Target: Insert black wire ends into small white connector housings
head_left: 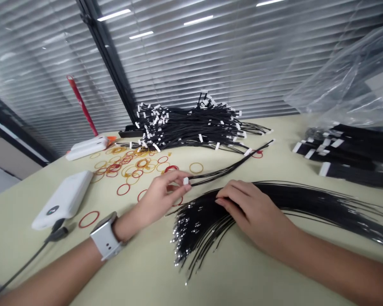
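Note:
My left hand pinches the white-tagged end of a thin bunch of black wires that runs off to the upper right across the pale table. My right hand lies on a loose fan of black wires with metal tips, its fingers curled and pressing into the strands. A white watch sits on my left wrist. Beyond the hands lies a big heap of black wires with white tags.
Red and yellow rubber bands are scattered at the left. A white power bank with a cable and another white box lie further left. Black bundles and a clear plastic bag fill the right. Window blinds stand behind.

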`<state>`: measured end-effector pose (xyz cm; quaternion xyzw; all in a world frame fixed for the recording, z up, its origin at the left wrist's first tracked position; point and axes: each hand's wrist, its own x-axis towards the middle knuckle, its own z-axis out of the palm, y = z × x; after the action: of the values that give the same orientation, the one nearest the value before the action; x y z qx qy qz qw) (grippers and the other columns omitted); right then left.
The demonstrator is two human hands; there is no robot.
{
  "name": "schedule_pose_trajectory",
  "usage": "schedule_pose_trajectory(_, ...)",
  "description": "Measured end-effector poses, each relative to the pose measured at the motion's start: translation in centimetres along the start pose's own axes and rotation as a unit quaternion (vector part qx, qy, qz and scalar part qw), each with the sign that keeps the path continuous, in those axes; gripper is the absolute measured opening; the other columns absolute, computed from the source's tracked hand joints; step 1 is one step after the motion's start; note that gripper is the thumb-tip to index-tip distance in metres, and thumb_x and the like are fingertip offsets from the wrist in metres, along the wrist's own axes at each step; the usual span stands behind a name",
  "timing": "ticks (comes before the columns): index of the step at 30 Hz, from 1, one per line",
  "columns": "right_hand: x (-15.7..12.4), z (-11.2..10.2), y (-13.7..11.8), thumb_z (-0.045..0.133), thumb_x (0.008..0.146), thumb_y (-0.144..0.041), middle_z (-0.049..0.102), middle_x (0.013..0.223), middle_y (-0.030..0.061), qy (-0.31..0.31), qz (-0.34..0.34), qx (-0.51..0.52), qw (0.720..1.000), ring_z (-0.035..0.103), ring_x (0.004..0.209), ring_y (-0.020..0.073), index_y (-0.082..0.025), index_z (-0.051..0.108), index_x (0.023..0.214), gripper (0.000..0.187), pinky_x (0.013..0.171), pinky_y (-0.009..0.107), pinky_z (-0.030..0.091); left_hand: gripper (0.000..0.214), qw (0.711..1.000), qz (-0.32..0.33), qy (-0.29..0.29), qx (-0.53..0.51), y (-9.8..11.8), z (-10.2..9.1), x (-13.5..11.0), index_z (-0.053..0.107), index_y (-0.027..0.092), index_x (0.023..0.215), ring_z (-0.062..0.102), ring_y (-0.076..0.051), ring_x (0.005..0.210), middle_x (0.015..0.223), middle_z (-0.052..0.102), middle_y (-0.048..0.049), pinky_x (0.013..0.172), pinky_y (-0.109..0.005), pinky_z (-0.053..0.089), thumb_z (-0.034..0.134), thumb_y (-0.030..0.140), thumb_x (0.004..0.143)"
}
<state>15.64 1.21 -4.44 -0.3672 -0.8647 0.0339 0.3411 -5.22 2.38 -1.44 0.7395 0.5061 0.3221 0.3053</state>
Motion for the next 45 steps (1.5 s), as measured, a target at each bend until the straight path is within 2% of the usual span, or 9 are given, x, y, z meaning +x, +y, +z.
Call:
schedule_pose_trajectory(4, 0.2, -0.1, 0.3, 0.04, 0.087, -0.02, 0.059, 0.077, 0.002, 0.012, 0.029, 0.026, 0.999, 0.055, 0.073, 0.0143, -0.02, 0.06, 0.087, 0.02, 0.066, 0.03, 0.045, 0.02, 0.997, -0.039, -0.018, -0.059, -0.1, 0.2, -0.1, 0.055, 0.015, 0.096, 0.053, -0.011, 0.068, 0.076, 0.054, 0.0, 0.061, -0.024, 0.046, 0.055, 0.024, 0.079)
schedule_pose_trajectory(8, 0.2, -0.6, 0.3, 0.045, 0.084, -0.025, 0.058, 0.073, 0.0, -0.016, 0.098, 0.058, 0.993, 0.055, 0.069, 0.0134, -0.022, 0.058, 0.075, 0.017, 0.06, 0.028, 0.044, 0.016, 0.995, -0.052, -0.016, -0.08, -0.3, 0.0, 0.0, 0.056, 0.015, 0.093, 0.055, -0.013, 0.079, 0.083, 0.059, -0.0027, 0.072, -0.028, 0.045, 0.056, 0.022, 0.078)
schedule_pose_trajectory(11, 0.1, -0.9, 0.6, 0.045, 0.084, -0.03, 0.056, 0.069, -0.0012, -0.021, 0.138, 0.067, 0.988, 0.053, 0.063, 0.0125, -0.022, 0.054, 0.068, 0.02, 0.056, 0.026, 0.042, 0.016, 0.993, -0.063, -0.022, -0.094, -0.2, -0.1, 0.1, 0.056, 0.014, 0.091, 0.056, -0.014, 0.081, 0.087, 0.06, -0.0039, 0.073, -0.028, 0.044, 0.056, 0.022, 0.078)
schedule_pose_trajectory(17, -0.2, -0.6, 1.2, 0.045, 0.085, -0.027, 0.058, 0.074, -0.0008, 0.004, 0.119, 0.071, 0.99, 0.054, 0.067, 0.0127, -0.023, 0.058, 0.079, 0.015, 0.061, 0.027, 0.043, 0.014, 0.986, -0.102, -0.05, -0.124, 0.4, -0.2, 0.0, 0.056, 0.016, 0.089, 0.047, -0.008, 0.057, 0.074, 0.058, 0.0014, 0.05, -0.02, 0.036, 0.058, 0.021, 0.076)
schedule_pose_trajectory(20, -0.1, -0.7, 1.1, 0.046, 0.083, -0.026, 0.058, 0.072, -0.0009, -0.007, 0.127, 0.08, 0.989, 0.054, 0.064, 0.0122, -0.023, 0.058, 0.075, 0.014, 0.058, 0.026, 0.042, 0.011, 0.983, -0.099, -0.065, -0.143, 0.6, -0.1, 0.0, 0.057, 0.016, 0.086, 0.043, -0.006, 0.052, 0.067, 0.056, 0.0036, 0.046, -0.018, 0.032, 0.06, 0.02, 0.076)
schedule_pose_trajectory(23, 0.1, -0.9, 0.8, 0.048, 0.082, -0.026, 0.058, 0.07, -0.0014, -0.02, 0.131, 0.09, 0.987, 0.054, 0.062, 0.0116, -0.023, 0.056, 0.07, 0.015, 0.055, 0.025, 0.04, 0.011, 0.98, -0.106, -0.072, -0.154, 0.6, 0.0, 0.0, 0.058, 0.015, 0.085, 0.045, -0.006, 0.053, 0.067, 0.059, 0.0035, 0.047, -0.017, 0.033, 0.061, 0.019, 0.075)
schedule_pose_trajectory(31, 0.0, -1.0, 0.7, 0.049, 0.082, -0.023, 0.058, 0.066, -0.0024, -0.026, 0.124, 0.092, 0.988, 0.053, 0.06, 0.0105, -0.022, 0.057, 0.068, 0.016, 0.056, 0.025, 0.038, 0.016, 0.965, -0.139, -0.067, -0.21, 0.4, -0.1, -0.2, 0.06, 0.015, 0.088, 0.058, -0.008, 0.064, 0.085, 0.069, -0.002, 0.057, -0.018, 0.044, 0.064, 0.018, 0.073)
schedule_pose_trajectory(40, 0.0, -1.2, 0.5, 0.048, 0.082, -0.017, 0.06, 0.072, -0.0017, -0.036, 0.114, 0.08, 0.99, 0.054, 0.069, 0.0114, -0.02, 0.058, 0.072, 0.015, 0.064, 0.026, 0.038, 0.014, 0.953, -0.157, -0.077, -0.248, 0.6, -0.1, -0.2, 0.062, 0.015, 0.087, 0.062, -0.006, 0.069, 0.085, 0.072, -0.002, 0.06, -0.013, 0.046, 0.065, 0.015, 0.074)
schedule_pose_trajectory(45, -0.2, -1.0, 0.6, 0.048, 0.081, -0.014, 0.059, 0.073, -0.0021, -0.031, 0.079, 0.057, 0.995, 0.053, 0.068, 0.0109, -0.019, 0.057, 0.073, 0.013, 0.067, 0.027, 0.037, 0.014, 0.949, -0.159, -0.076, -0.26, 0.4, -0.1, -0.2, 0.063, 0.015, 0.086, 0.063, -0.007, 0.069, 0.083, 0.072, -0.0021, 0.06, -0.014, 0.047, 0.066, 0.013, 0.073)
